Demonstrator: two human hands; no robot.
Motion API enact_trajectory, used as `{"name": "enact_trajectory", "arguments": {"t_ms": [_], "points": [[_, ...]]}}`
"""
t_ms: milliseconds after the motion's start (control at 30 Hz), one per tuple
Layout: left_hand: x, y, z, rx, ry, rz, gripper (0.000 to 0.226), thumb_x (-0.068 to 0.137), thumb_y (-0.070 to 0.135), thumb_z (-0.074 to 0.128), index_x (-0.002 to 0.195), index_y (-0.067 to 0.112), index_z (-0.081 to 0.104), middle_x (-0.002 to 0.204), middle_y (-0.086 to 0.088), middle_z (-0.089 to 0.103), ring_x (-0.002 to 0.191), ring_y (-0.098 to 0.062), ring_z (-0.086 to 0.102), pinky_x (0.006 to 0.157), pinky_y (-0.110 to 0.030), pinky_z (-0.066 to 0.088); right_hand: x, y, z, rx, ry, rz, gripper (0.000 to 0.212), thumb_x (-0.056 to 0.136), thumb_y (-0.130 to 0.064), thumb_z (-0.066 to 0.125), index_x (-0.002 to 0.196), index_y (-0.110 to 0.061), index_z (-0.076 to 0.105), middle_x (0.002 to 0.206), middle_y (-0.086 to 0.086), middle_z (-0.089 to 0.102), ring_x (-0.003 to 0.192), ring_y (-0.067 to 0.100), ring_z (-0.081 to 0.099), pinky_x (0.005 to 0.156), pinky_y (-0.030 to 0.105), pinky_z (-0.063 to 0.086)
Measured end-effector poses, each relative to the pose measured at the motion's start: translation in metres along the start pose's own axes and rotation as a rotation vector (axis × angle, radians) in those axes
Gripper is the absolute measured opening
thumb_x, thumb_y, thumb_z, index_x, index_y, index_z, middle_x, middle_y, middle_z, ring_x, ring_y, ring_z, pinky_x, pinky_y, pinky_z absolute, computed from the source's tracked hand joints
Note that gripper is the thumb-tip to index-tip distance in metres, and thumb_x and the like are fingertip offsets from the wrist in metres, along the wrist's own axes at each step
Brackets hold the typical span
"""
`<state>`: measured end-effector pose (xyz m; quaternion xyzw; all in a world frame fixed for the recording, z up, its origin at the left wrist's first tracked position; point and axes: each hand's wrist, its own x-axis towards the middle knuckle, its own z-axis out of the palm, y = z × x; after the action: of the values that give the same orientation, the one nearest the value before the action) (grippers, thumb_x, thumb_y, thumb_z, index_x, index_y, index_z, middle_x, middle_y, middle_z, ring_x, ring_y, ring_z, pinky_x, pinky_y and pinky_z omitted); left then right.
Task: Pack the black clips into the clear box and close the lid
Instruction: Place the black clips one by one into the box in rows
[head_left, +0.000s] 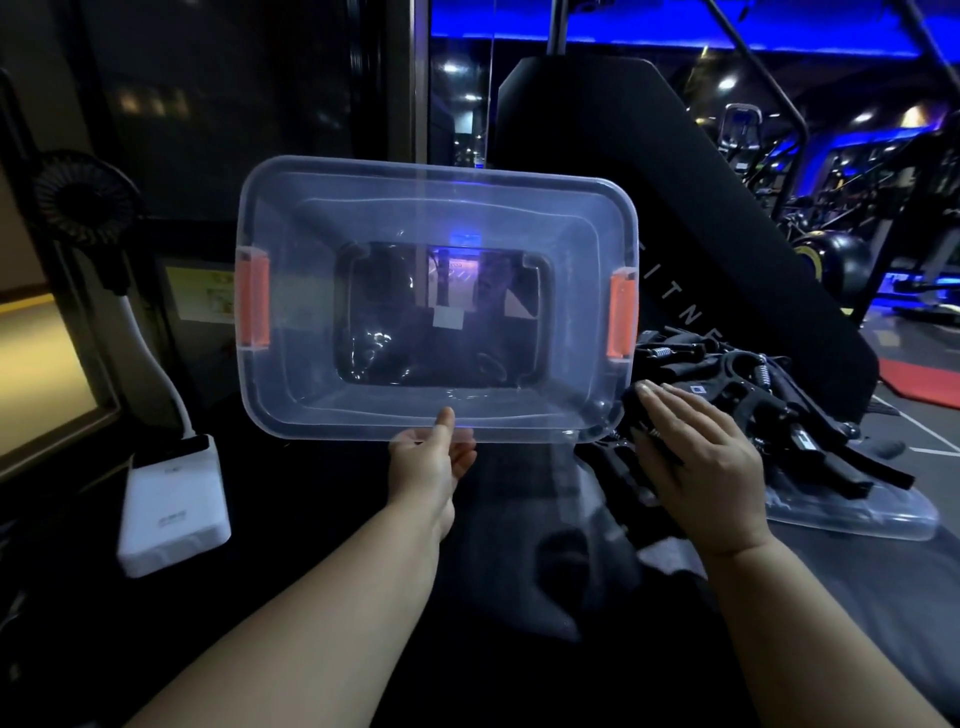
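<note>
My left hand (434, 460) pinches the near rim of the clear box (311, 384), thumb on top and fingers beneath, and holds it tilted up so its open side faces me. The box has an orange latch (254, 299) on each short side and nothing inside. To the right, a heap of black clips (748, 395) with metal springs lies on the clear lid (852, 512). My right hand (701, 462) rests flat on the near left part of the heap, fingers straight.
A white power bank (174, 506) with a small black fan (85, 200) on a white neck stands at the left on the dark surface. A large black padded machine (649, 182) rises behind the box. Gym equipment fills the far right.
</note>
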<state>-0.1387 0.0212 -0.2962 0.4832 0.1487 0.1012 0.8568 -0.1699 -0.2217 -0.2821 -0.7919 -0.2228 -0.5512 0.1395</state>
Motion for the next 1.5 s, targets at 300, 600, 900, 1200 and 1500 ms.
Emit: {"name": "enact_trajectory", "arguments": {"t_ms": [300,600,900,1200,1500], "points": [[-0.004,0.006,0.000,-0.042,0.011,-0.006,0.026,0.098,0.039,0.047,0.099,0.013,0.050,0.077,-0.008,0.066,0.069,-0.017,0.062,0.067,-0.028,0.055,0.033,-0.036,-0.020,0.153,0.204,0.167,0.034,0.087,-0.015,0.061,0.117,0.002,0.064,0.105,-0.001,0.060,0.101,0.007,0.056,0.093,0.000,0.035],[-0.009,0.008,-0.003,-0.052,-0.009,-0.013,0.030,0.097,0.039,0.046,0.110,0.012,0.047,0.082,-0.009,0.066,0.073,-0.018,0.063,0.073,-0.030,0.056,0.054,-0.057,-0.029,0.194,0.111,0.339,0.033,0.086,-0.015,0.067,0.119,-0.015,0.066,0.093,-0.002,0.070,0.080,-0.002,0.060,0.075,-0.003,0.037],[-0.007,0.009,-0.004,-0.085,-0.050,-0.035,0.025,0.096,0.037,0.051,0.102,0.013,0.050,0.080,-0.011,0.070,0.068,-0.019,0.065,0.068,-0.030,0.056,0.058,-0.077,-0.004,0.411,-0.251,0.734,0.029,0.083,-0.025,0.072,0.107,-0.040,0.068,0.083,-0.014,0.073,0.072,-0.004,0.066,0.073,0.022,0.052],[-0.008,0.011,-0.007,-0.113,-0.113,-0.085,0.021,0.094,0.035,0.056,0.100,0.015,0.055,0.071,-0.012,0.072,0.060,-0.019,0.068,0.061,-0.030,0.056,0.062,-0.081,0.006,0.389,-0.343,0.733,0.023,0.082,-0.023,0.072,0.094,-0.034,0.057,0.079,-0.012,0.070,0.069,0.005,0.064,0.066,0.026,0.050],[-0.005,0.014,-0.009,-0.125,-0.167,-0.159,0.023,0.090,0.037,0.061,0.100,0.017,0.057,0.071,-0.013,0.072,0.058,-0.018,0.068,0.056,-0.027,0.056,0.067,-0.075,-0.006,0.169,-0.705,0.558,0.087,0.070,-0.019,0.080,0.135,-0.056,0.035,0.103,-0.013,0.063,0.077,0.009,0.056,0.078,0.024,0.046]]}}
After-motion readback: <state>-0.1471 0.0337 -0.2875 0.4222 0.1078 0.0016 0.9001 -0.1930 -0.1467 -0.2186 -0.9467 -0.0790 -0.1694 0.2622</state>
